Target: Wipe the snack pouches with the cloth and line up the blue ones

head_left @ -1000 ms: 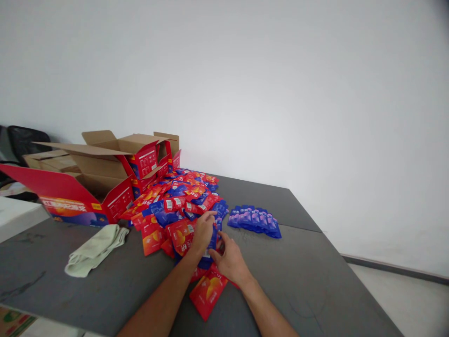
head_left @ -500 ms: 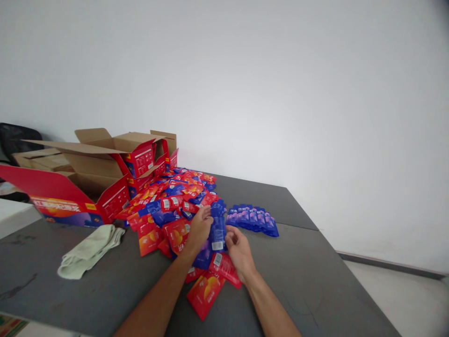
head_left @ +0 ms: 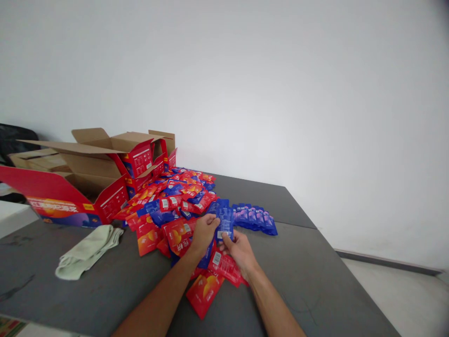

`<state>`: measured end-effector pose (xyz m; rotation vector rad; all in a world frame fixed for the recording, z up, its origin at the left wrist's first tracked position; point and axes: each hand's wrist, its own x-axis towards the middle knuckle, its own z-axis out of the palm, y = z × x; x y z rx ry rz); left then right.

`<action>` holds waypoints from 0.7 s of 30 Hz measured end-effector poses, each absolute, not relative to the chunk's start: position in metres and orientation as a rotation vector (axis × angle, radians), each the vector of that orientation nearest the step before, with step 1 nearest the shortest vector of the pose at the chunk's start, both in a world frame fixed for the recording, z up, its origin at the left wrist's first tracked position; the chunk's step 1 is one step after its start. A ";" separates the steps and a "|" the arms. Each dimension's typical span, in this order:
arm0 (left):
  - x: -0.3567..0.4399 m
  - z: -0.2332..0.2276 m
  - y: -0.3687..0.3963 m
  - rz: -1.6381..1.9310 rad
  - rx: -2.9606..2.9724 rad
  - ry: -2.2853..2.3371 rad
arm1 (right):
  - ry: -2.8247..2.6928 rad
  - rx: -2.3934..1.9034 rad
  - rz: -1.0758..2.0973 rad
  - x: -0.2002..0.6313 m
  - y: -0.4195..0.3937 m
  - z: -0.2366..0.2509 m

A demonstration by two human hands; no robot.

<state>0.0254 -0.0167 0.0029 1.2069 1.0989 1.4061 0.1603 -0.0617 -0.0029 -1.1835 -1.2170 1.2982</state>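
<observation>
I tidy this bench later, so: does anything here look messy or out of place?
Yes. Red and blue packets lie in a loose heap spilling from the open cartons, unlike the neat blue row. A crumpled cloth lies on the table.

"What is behind the bench [head_left: 308, 276]?"
"A plain white wall [head_left: 280, 93]. It is bright and bare."
"And the floor [head_left: 403, 299]?"
"Pale, on the right. A dark chair [head_left: 14, 135] sits far left."
</observation>
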 end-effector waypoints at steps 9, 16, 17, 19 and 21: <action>0.031 -0.003 -0.020 1.262 1.274 1.057 | -1.068 -1.148 1.398 0.174 -0.056 -0.002; 0.032 0.000 -0.023 1.340 1.431 1.256 | -1.202 -1.232 1.238 0.171 -0.056 -0.006; 0.033 0.002 -0.025 1.382 1.490 1.322 | -1.255 -1.291 1.165 0.171 -0.056 -0.008; 0.038 0.006 -0.030 1.411 1.600 1.382 | -1.403 -1.397 0.947 0.171 -0.057 -0.009; 0.045 0.007 -0.034 1.357 1.638 1.359 | -1.557 -1.448 0.696 0.172 -0.060 -0.008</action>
